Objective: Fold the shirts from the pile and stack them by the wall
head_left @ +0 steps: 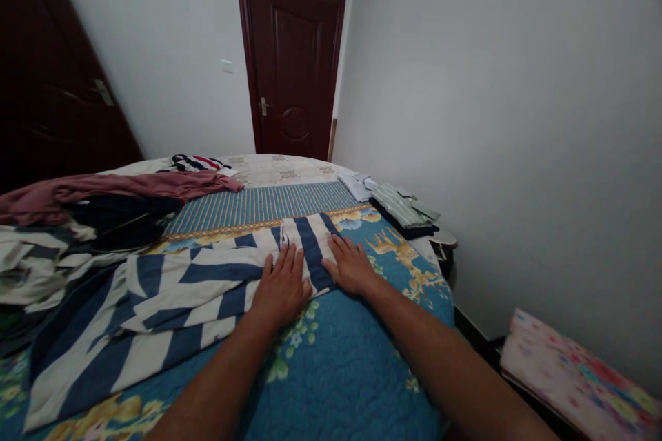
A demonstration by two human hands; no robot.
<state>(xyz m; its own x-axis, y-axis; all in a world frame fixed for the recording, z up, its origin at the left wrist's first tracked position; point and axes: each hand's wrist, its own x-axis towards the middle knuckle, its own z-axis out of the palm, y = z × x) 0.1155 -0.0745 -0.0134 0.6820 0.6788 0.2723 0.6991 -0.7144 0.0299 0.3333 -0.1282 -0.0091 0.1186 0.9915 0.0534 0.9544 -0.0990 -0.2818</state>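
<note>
A blue-and-white striped garment (207, 282) lies stretched across the bed, its right end folded over into a narrow panel. My left hand (282, 284) rests flat on the garment beside the fold's left edge, fingers spread and pointing away from me. On the right edge of the folded panel lies my right hand (352, 265), fingers apart, its fingertips on the cloth. Neither hand grips anything. The left part of the garment is wider and slightly rumpled.
Loose clothes, including a pink garment (124, 189) and a dark one (124, 217), lie at the left. Folded clothes (406, 208) sit at the bed's right edge near the wall. A floral-covered item (574, 372) stands at lower right. The bedspread (341, 358) is blue.
</note>
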